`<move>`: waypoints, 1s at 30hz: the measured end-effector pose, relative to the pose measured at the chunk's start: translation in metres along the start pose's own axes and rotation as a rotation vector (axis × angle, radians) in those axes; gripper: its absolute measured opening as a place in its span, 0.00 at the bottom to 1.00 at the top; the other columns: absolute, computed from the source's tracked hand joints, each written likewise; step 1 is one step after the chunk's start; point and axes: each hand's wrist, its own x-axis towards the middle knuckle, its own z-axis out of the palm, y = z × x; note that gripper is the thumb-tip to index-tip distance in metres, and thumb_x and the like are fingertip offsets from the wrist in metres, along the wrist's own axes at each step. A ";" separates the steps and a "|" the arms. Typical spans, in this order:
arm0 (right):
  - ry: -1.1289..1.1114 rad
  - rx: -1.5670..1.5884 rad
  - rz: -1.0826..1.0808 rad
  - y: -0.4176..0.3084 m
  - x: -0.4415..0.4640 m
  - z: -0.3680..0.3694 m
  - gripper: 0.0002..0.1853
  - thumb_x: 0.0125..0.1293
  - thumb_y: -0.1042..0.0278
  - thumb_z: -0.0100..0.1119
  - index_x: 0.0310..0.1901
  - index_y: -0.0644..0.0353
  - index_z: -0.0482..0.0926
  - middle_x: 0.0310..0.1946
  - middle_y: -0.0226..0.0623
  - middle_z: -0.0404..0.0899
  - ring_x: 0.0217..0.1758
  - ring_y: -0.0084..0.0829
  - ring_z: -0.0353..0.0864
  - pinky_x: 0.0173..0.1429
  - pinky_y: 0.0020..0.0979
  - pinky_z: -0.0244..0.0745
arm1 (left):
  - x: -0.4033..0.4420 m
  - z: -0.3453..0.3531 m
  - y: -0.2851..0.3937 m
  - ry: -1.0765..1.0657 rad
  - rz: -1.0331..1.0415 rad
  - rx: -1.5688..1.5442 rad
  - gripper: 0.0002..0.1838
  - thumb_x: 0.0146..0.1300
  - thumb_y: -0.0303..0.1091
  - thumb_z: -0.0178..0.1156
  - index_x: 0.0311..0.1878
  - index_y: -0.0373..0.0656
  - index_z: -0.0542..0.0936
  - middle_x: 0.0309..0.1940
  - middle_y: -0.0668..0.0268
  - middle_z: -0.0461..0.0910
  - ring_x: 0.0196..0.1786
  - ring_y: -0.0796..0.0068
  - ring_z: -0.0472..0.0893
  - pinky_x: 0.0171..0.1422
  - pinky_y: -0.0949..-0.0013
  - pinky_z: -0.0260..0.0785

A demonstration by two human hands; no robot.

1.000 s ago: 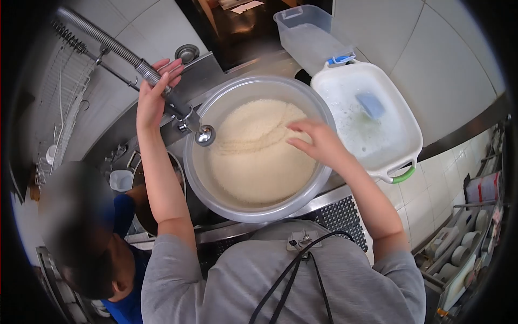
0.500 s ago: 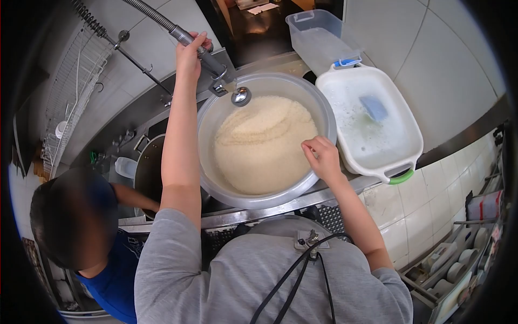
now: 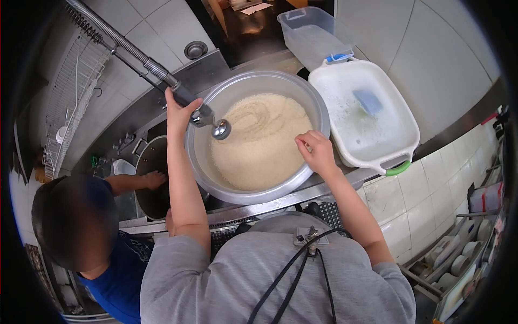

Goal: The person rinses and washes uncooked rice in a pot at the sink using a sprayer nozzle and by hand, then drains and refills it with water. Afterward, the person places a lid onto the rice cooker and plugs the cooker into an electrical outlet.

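Note:
My left hand (image 3: 181,112) is closed around the handle of a pre-rinse sprayer (image 3: 202,114), thumb on one side and fingers on the other. The sprayer's round head tilts down over the left part of a large metal pot (image 3: 322,102). Pale rice (image 3: 259,156) fills much of the pot, and its surface looks wet and swirled at the back. Over the pot's right rim is my right hand (image 3: 319,155), its fingers curled in with nothing visible in them.
Right of the pot stands a white tub (image 3: 413,127) of soapy water with a blue cloth or sponge (image 3: 368,101). A clear plastic bin (image 3: 302,32) sits behind it. At left, a person in blue (image 3: 116,278) reaches into a dark pot (image 3: 141,156). A wire rack (image 3: 75,92) hangs on the wall.
The sprayer and my left hand have come lower and left, bringing the head nearer the rice. Swirls now mark the rice, which looks wetter. The other person's hand has moved further over the dark pot.

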 end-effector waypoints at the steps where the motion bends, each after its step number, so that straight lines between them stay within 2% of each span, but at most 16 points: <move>1: 0.012 -0.001 -0.022 0.000 0.000 0.000 0.02 0.52 0.74 0.58 0.26 0.62 0.77 0.22 0.37 0.73 0.27 0.36 0.73 0.30 0.32 0.67 | -0.003 -0.002 -0.004 0.033 -0.018 0.074 0.47 0.41 0.22 0.68 0.63 0.38 0.50 0.39 0.61 0.74 0.41 0.72 0.75 0.45 0.72 0.69; 5: 0.002 -0.001 -0.013 0.001 -0.001 0.001 0.02 0.52 0.74 0.58 0.26 0.62 0.77 0.22 0.37 0.73 0.26 0.36 0.73 0.30 0.32 0.67 | -0.009 -0.001 -0.003 0.065 -0.008 0.043 0.50 0.41 0.21 0.67 0.65 0.39 0.45 0.38 0.61 0.74 0.41 0.71 0.75 0.46 0.71 0.69; 8: 0.005 0.015 -0.001 0.000 -0.001 0.001 0.02 0.52 0.74 0.58 0.27 0.62 0.77 0.22 0.37 0.73 0.25 0.35 0.73 0.30 0.31 0.68 | 0.001 0.017 0.002 0.081 0.029 -0.102 0.54 0.42 0.18 0.67 0.65 0.40 0.38 0.39 0.59 0.74 0.41 0.71 0.76 0.47 0.69 0.70; 10: -0.014 -0.004 0.012 -0.001 0.000 0.000 0.03 0.52 0.73 0.58 0.27 0.62 0.78 0.22 0.37 0.74 0.25 0.35 0.73 0.29 0.31 0.68 | 0.014 0.036 -0.002 0.117 -0.056 -0.267 0.47 0.41 0.20 0.67 0.62 0.37 0.48 0.38 0.59 0.75 0.41 0.71 0.76 0.47 0.69 0.69; 12: -0.017 -0.014 0.016 -0.001 0.000 0.000 0.03 0.52 0.73 0.58 0.27 0.62 0.78 0.22 0.37 0.74 0.25 0.34 0.73 0.29 0.30 0.68 | 0.036 0.050 -0.015 0.082 -0.084 -0.340 0.35 0.41 0.21 0.68 0.53 0.36 0.61 0.36 0.61 0.77 0.39 0.72 0.77 0.48 0.71 0.68; 13: -0.018 -0.024 0.021 0.000 -0.001 0.000 0.03 0.53 0.73 0.58 0.27 0.62 0.78 0.22 0.37 0.74 0.25 0.34 0.73 0.30 0.30 0.68 | 0.041 0.056 -0.012 0.063 -0.090 -0.342 0.23 0.41 0.24 0.68 0.41 0.36 0.69 0.33 0.63 0.78 0.36 0.74 0.77 0.45 0.73 0.68; 18: -0.008 0.024 0.054 -0.001 -0.001 0.001 0.02 0.52 0.74 0.57 0.27 0.62 0.77 0.22 0.36 0.74 0.26 0.36 0.73 0.31 0.32 0.68 | 0.043 0.092 0.011 0.066 -0.022 -0.314 0.17 0.43 0.27 0.68 0.34 0.38 0.71 0.30 0.66 0.77 0.32 0.78 0.76 0.38 0.74 0.67; 21: -0.018 0.035 0.077 -0.002 -0.002 0.001 0.01 0.50 0.75 0.57 0.26 0.61 0.76 0.22 0.37 0.73 0.28 0.37 0.73 0.33 0.34 0.68 | 0.020 0.098 0.042 -0.118 -0.075 -0.347 0.16 0.43 0.27 0.68 0.33 0.40 0.70 0.28 0.66 0.76 0.30 0.78 0.76 0.36 0.75 0.67; 24: -0.011 0.024 0.052 -0.001 -0.002 0.001 0.01 0.50 0.74 0.56 0.26 0.61 0.76 0.22 0.37 0.73 0.29 0.38 0.73 0.34 0.34 0.68 | -0.004 0.093 0.058 -0.144 -0.132 -0.377 0.17 0.43 0.27 0.68 0.34 0.39 0.70 0.28 0.66 0.76 0.31 0.78 0.76 0.37 0.74 0.68; 25: -0.005 0.013 0.028 -0.001 -0.003 0.001 0.02 0.51 0.74 0.56 0.26 0.61 0.76 0.22 0.37 0.73 0.29 0.38 0.73 0.34 0.34 0.68 | -0.009 0.088 0.054 -0.177 -0.114 -0.338 0.17 0.47 0.28 0.65 0.40 0.39 0.71 0.33 0.66 0.77 0.34 0.78 0.75 0.38 0.74 0.66; 26: -0.007 0.013 0.031 0.000 -0.004 0.002 0.02 0.51 0.74 0.56 0.26 0.61 0.76 0.22 0.37 0.73 0.29 0.38 0.73 0.34 0.34 0.68 | -0.015 0.079 0.053 -0.178 -0.117 -0.338 0.17 0.47 0.28 0.65 0.40 0.39 0.71 0.33 0.66 0.77 0.34 0.78 0.75 0.38 0.74 0.66; 29: -0.016 -0.001 0.020 0.001 -0.004 0.001 0.02 0.51 0.74 0.56 0.26 0.61 0.76 0.23 0.37 0.74 0.30 0.38 0.73 0.34 0.34 0.68 | -0.031 0.045 0.053 -0.253 -0.193 -0.326 0.17 0.48 0.25 0.63 0.42 0.36 0.70 0.34 0.62 0.78 0.40 0.71 0.78 0.46 0.69 0.69; 30: -0.023 0.003 0.032 0.000 -0.003 0.001 0.02 0.51 0.74 0.56 0.26 0.61 0.76 0.23 0.37 0.74 0.30 0.38 0.73 0.34 0.34 0.68 | -0.032 0.034 0.048 -0.256 -0.197 -0.327 0.17 0.48 0.24 0.63 0.41 0.35 0.70 0.33 0.61 0.78 0.37 0.71 0.78 0.45 0.69 0.70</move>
